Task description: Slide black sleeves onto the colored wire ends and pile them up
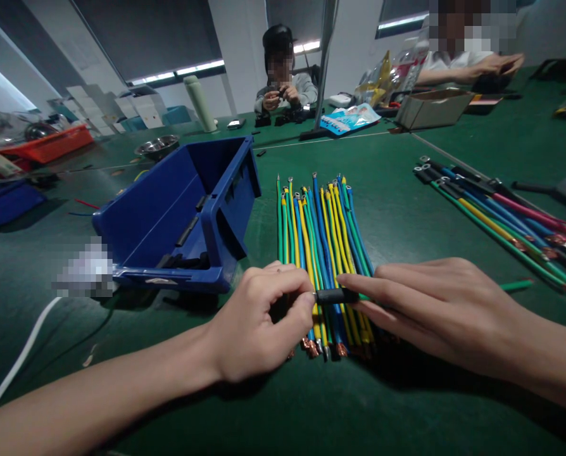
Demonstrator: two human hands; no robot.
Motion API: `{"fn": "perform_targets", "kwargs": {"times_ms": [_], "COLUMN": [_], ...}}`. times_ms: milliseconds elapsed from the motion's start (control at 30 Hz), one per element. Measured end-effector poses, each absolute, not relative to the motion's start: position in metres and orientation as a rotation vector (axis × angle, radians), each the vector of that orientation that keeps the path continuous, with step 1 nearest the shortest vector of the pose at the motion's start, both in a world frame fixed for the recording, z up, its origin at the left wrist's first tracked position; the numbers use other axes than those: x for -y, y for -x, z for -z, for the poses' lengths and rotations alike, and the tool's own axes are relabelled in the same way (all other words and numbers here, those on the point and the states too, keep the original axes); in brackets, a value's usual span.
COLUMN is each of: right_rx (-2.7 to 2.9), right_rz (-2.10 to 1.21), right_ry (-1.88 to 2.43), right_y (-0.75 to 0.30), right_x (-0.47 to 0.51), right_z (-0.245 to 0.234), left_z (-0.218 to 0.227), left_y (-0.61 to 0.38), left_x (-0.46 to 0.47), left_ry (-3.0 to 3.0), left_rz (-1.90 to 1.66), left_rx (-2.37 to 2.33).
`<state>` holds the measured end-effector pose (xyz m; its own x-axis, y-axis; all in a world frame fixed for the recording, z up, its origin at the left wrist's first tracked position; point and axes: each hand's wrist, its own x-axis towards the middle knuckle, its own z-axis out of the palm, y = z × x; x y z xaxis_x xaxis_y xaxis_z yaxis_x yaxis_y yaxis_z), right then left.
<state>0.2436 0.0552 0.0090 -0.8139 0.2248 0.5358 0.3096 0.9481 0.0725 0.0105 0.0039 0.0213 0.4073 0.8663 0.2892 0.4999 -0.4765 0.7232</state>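
A black sleeve (331, 296) sits on a green cable (516, 286), held crosswise between my hands. My left hand (264, 320) pinches the cable's tip at the sleeve's left end, where a bit of metal shows. The fingers of my right hand (430, 310) close round the sleeve's right end, and the green cable comes out past that hand. Under and beyond both hands lies a row of blue, yellow and green cables (318, 240), with metal lugs at the far ends and bare copper strands at several near ends.
To the left stands a blue bin (157, 212) with black sleeves (188, 231) inside. More sleeved cables (501, 215) lie at right on the green table (207, 411). Farther back are a metal bowl (157, 147), a cardboard box (432, 109), a green bottle (200, 104) and two people.
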Motion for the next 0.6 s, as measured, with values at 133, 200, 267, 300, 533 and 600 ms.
{"fn": "perform_targets", "kwargs": {"times_ms": [133, 200, 267, 300, 533, 600], "right_rx": [2.542, 2.539, 2.533, 2.531, 2.521, 2.534], "right_rz": [0.166, 0.187, 0.190, 0.186, 0.302, 0.321], "right_ry": [0.407, 0.418, 0.449, 0.462, 0.454, 0.422], "right_y": [-0.2418, -0.2424, -0.2430, -0.2431, -0.2410, -0.2404], "right_x": [-0.0533, -0.0536, -0.0539, -0.0539, -0.0524, -0.0528], "right_z": [-0.0085, -0.0092, -0.0109, -0.0119, -0.0126, -0.0118], "left_z": [-0.0215, -0.0215, -0.0215, -0.0216, -0.0229, -0.0241], "left_y": [-0.0103, -0.0092, -0.0080, -0.0074, -0.0073, -0.0069], "left_x": [-0.0039, -0.0045, -0.0057, -0.0064, -0.0082, -0.0080], "left_ry": [-2.171, -2.143, -2.072, -2.032, -2.031, -2.058], "left_rz": [-0.870, -0.854, -0.840, -0.832, -0.780, -0.734], "left_rx": [-1.164, -1.157, -1.159, -1.168, -1.181, -1.160]}}
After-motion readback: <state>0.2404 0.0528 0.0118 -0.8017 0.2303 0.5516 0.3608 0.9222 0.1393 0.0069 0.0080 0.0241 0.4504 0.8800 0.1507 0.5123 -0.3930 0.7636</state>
